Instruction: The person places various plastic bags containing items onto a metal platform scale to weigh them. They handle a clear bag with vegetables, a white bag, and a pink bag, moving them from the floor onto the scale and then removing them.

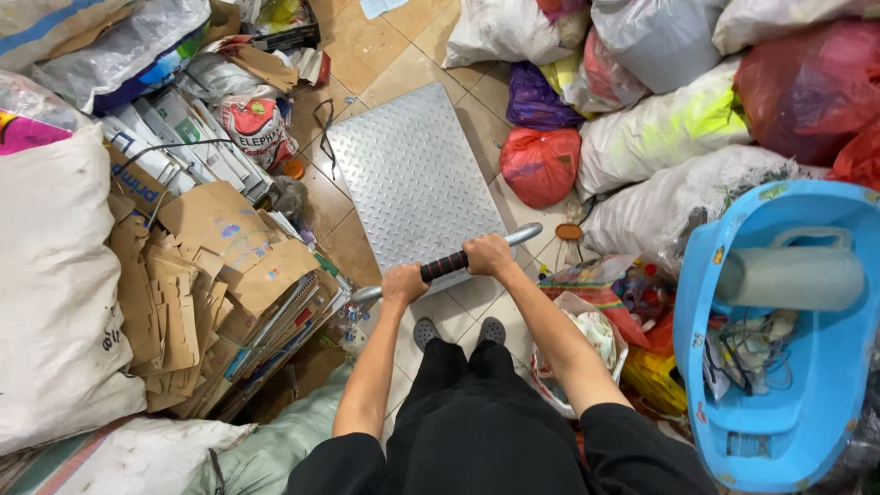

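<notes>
- A grey metal handle bar with a black ribbed foam grip (pixel 446 265) is held at waist height, running on a slant from lower left to upper right.
- The left hand (pixel 404 283) is closed around the bar at the lower end of the foam grip; the right hand (pixel 489 255) is wrapped around it at the upper end. Both fists are fully closed on the bar.
- Just beyond the grip, a silver diamond-plate metal platform (pixel 403 170) is seen lying flat on the tan tiled floor (pixel 385 55), its near edge under the bar.
- Directly below the grip, two grey perforated clogs (pixel 458 330) are seen on the tiles, with black trousers nearer the camera.
- To the left of the grip, a bundled stack of flattened brown cardboard (pixel 197 293) is leaned against a large white woven sack (pixel 55 284).
- Beyond and to the right of the grip, a knotted red plastic bag (pixel 541 165) is noted among white, purple and yellow-green filled bags.
- Well to the right of the grip, a blue plastic tub (pixel 807 403) is noted, with a pale grey plastic jug (pixel 793 275) lying across it.
</notes>
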